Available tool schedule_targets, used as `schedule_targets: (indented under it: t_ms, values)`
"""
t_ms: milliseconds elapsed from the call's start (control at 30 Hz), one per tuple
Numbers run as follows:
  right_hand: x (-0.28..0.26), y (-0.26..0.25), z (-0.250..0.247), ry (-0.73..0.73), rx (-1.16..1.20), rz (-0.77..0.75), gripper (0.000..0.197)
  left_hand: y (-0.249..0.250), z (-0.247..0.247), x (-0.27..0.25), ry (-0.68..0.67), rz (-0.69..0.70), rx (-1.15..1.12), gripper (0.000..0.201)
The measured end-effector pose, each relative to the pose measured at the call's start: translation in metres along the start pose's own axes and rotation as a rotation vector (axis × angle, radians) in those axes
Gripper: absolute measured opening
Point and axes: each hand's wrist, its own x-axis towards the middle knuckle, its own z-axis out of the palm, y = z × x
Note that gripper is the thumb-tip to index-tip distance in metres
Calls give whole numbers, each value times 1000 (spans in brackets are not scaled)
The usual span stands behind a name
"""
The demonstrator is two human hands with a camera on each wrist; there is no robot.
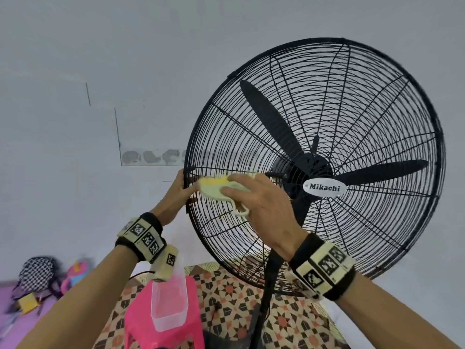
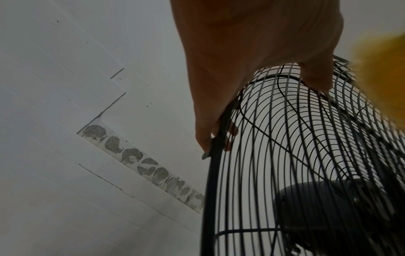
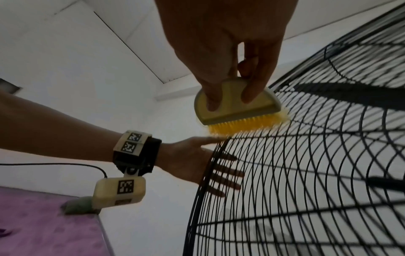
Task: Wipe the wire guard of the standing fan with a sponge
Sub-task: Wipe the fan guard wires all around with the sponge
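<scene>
The black standing fan's round wire guard point(image 1: 191, 137) fills the right half of the head view, with black blades behind it. No sponge shows. My right hand point(image 1: 261, 205) grips a scrubbing brush point(image 1: 214, 191) with a pale green back and yellow bristles, and the bristles press on the guard's left side near the rim. In the right wrist view my fingers point(image 3: 249, 91) lie on the brush point(image 3: 232, 110). My left hand point(image 1: 179, 187) pinches the guard's left rim just beside the brush, thumb in front and fingers point(image 3: 228, 175) behind the wires point(image 3: 306, 173).
A clear plastic container point(image 1: 171, 306) stands on a pink stool point(image 1: 141, 326) below my left wrist. The fan's pole point(image 1: 266, 298) rises from a patterned mat. A checkered backpack point(image 1: 37, 273) lies at far left on a purple mat. A white wall stands behind.
</scene>
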Motion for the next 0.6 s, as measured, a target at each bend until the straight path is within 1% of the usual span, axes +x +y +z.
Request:
schedule_targets:
  t_ms: [67,100,233,267,333,400,433,500,600]
  values:
    - [-4,2,8,-43,10,40,45,4,3,1,24,-8,1,94]
    - [-8,5,9,-40,3,65,46,6,3,1,15,-11,23,96]
    - [-19,25,-3,62,-35,159,44,12,5,-2,-26,10,100,84]
    - [-20,27,-6,80,-38,146,45,13,6,-3,-23,11,99,85]
    - [-18,27,-8,83,-22,42,43,14,8,-4,-14,1,75,90]
    - [-16,27,-8,35,-2,-35,39,13,9,-5,-3,-8,51,95]
    - [-17,30,-9,22,-2,-31,40,13,8,-6,2,-9,50,95]
    - [-22,40,-13,42,-24,25,44,14,8,-8,8,-3,52,95]
    - [-33,53,-22,97,-69,115,57,13,10,-12,30,21,48,102]
